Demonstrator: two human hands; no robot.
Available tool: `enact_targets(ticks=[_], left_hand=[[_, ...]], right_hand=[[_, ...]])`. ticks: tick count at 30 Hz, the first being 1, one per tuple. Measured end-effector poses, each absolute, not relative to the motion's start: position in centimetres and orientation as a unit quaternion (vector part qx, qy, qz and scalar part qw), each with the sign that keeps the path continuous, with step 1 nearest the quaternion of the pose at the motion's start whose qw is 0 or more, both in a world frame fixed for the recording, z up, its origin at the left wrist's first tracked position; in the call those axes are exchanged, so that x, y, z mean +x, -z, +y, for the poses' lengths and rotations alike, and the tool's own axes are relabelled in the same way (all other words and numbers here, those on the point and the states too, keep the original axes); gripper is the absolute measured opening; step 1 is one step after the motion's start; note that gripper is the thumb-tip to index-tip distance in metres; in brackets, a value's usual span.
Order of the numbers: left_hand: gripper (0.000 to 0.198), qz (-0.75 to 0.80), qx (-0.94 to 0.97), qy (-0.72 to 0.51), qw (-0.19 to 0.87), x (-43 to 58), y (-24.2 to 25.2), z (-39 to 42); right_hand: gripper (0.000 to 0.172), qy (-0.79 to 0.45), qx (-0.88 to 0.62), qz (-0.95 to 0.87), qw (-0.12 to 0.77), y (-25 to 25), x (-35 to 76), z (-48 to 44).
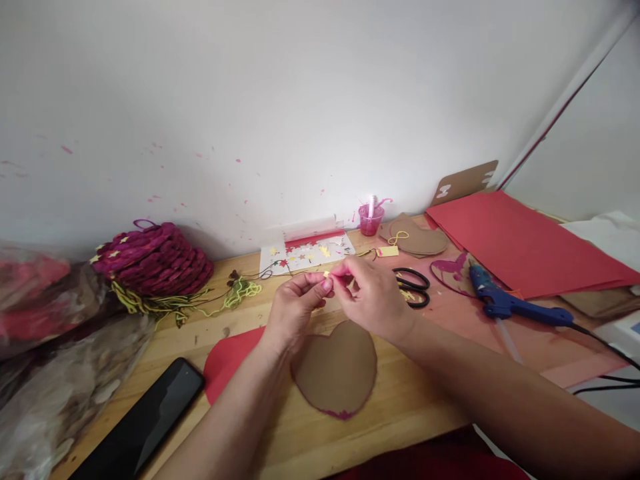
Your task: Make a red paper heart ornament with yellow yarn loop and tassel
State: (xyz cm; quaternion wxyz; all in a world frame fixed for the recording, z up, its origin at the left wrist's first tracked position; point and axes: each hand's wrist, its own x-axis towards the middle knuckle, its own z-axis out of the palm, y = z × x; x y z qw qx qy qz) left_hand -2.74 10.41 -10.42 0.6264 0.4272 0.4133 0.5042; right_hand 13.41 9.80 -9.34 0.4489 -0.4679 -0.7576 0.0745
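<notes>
Both hands meet above the wooden table. My left hand and my right hand pinch a tiny yellow piece between their fingertips; both are closed on it. Below them lies a brown cardboard heart with a magenta edge, resting flat on the table. A red paper shape pokes out to its left, partly under my left forearm.
A black phone lies front left. Black scissors and a blue glue gun sit right. Red paper sheets, a sticker sheet, a pink cup, a magenta woven basket, yellow-green yarn and plastic bags surround them.
</notes>
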Motion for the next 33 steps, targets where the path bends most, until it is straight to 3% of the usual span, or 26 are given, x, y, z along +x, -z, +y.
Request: enact_targets(ticks=[3,6,11,14,21,28,33], left_hand=[[0.038,0.406,0.385,-0.508,0.655,-2.6,10.4,10.3],[0.037,0.412,0.397,-0.513,0.640,-2.8,10.5,10.4],[0.031,0.397,0.462,-0.515,0.603,-3.5,10.6,10.8],[0.028,0.393,0.498,-0.507,0.584,-3.8,10.5,11.1],[0.028,0.428,0.516,-0.510,0.540,-4.2,10.7,11.2],[0.025,0.376,0.592,-0.454,0.549,-5.4,10.5,11.6],[0.019,0.352,0.629,-0.424,0.548,-6.3,10.6,11.8]], right_hand=[[0.006,-0.118,-0.466,-0.749,0.456,9.3,13.3,9.8],[0.006,-0.292,-0.460,-0.690,0.476,8.9,13.3,10.2],[0.025,-0.501,-0.415,-0.608,0.455,8.2,13.9,11.3],[0.029,-0.522,-0.410,-0.589,0.461,8.0,14.0,11.2],[0.019,-0.397,-0.440,-0.638,0.492,7.9,13.1,9.9],[0.021,-0.629,-0.398,-0.550,0.378,7.1,14.8,11.2],[0.032,-0.692,-0.342,-0.537,0.341,6.5,15.7,11.3]])
